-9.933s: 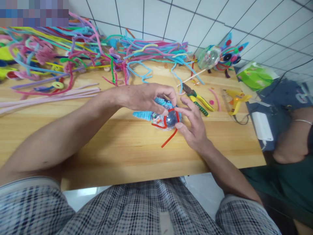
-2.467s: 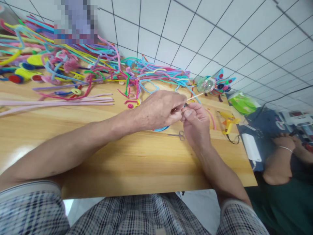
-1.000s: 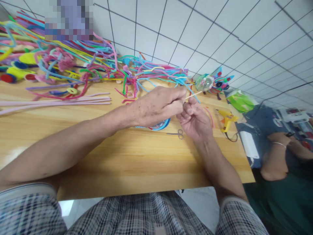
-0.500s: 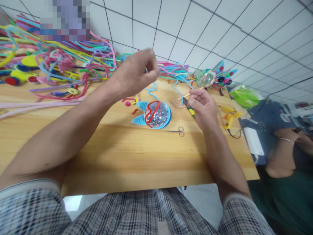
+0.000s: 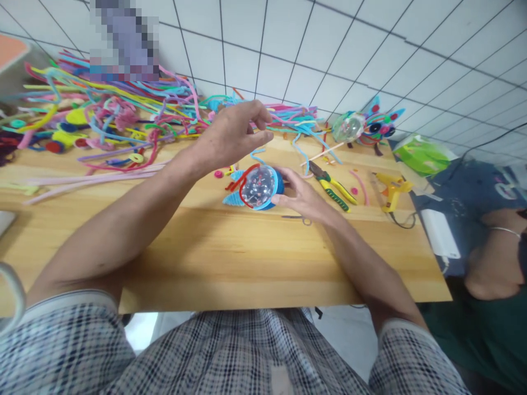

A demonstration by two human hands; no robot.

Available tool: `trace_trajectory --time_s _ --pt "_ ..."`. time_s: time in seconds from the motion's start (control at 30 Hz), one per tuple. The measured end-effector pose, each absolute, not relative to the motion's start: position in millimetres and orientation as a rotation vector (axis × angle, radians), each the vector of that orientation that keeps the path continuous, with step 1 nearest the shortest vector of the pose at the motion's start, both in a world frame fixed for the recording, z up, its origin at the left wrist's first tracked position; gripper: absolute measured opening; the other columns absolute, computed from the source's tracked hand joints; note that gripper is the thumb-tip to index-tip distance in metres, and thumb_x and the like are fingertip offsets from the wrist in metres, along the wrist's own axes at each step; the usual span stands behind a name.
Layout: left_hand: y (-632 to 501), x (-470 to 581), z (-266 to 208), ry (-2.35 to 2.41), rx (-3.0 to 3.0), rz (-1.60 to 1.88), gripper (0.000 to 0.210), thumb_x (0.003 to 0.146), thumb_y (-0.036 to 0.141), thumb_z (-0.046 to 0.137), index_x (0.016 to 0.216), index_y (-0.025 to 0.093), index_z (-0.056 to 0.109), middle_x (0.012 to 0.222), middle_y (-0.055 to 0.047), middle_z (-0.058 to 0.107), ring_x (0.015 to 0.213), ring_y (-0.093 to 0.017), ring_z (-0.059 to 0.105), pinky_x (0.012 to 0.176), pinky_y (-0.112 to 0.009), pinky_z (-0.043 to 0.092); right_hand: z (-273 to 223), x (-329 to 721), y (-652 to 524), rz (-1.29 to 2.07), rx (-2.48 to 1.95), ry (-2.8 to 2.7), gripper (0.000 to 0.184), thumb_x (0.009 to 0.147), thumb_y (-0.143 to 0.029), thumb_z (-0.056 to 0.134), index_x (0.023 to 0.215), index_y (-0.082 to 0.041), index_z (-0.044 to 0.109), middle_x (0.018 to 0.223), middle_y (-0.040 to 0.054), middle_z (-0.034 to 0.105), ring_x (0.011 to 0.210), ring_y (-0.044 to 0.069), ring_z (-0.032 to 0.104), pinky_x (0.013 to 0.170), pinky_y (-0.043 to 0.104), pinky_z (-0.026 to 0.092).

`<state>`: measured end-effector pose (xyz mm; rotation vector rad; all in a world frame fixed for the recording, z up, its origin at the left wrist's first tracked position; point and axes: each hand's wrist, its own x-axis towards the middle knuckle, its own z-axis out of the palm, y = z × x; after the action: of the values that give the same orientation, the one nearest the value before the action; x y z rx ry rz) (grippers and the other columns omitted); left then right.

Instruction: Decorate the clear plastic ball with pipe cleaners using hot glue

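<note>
My right hand is closed around the side of a round craft piece with a clear dome, a blue rim and small bits inside. Red pipe cleaner runs along the dome's left edge, and two light-blue pointed ears stick out to the left. Above and left of it hovers my left hand, thumb and bent fingers apart, with nothing visible in it. Small scissors lie just below my right hand. Green-and-yellow pliers and a thin wooden stick rest beyond it.
Heaped pipe cleaners cover the back left of the table. A finished-looking animal craft stands at the back right. A yellow glue gun, a green packet and a white box are at the right. Another person's arm shows there.
My right hand has left the stick and pliers, moved left and taken hold of the domed craft, which is now tilted. My left hand has loosened from a pinch and lowered slightly.
</note>
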<state>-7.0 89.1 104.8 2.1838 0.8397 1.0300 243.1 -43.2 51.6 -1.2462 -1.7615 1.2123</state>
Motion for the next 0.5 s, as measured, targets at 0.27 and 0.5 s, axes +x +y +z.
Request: trace_trajectory --time_s 0.27,0.5 --pt "40 -24 121 0.927 1.915 1.179 0.029 0.102 0.052 0.084 0.101 0.025 0.075 0.094 -0.003 0.078 0.096 -0.023 0.071 0.082 -0.036 0.055 41 241 -46 1.222 -1.181 -1.848 0.117 0.081 -0.080 0.100 0.171 -0.027 0.047 0.185 0.0220 0.054 0.170 0.044 0.057 0.142 0.068 0.048" --pt "4 -58 75 1.184 1.771 1.333 0.027 0.103 0.049 0.078 0.113 0.024 0.075 0.114 -0.006 0.082 0.104 -0.023 0.071 0.093 -0.037 0.058 44 234 -39 1.199 -1.197 -1.833 0.127 0.079 -0.098 0.089 0.178 -0.029 0.048 0.189 0.0194 0.052 0.173 0.046 0.053 0.146 0.068 0.041"
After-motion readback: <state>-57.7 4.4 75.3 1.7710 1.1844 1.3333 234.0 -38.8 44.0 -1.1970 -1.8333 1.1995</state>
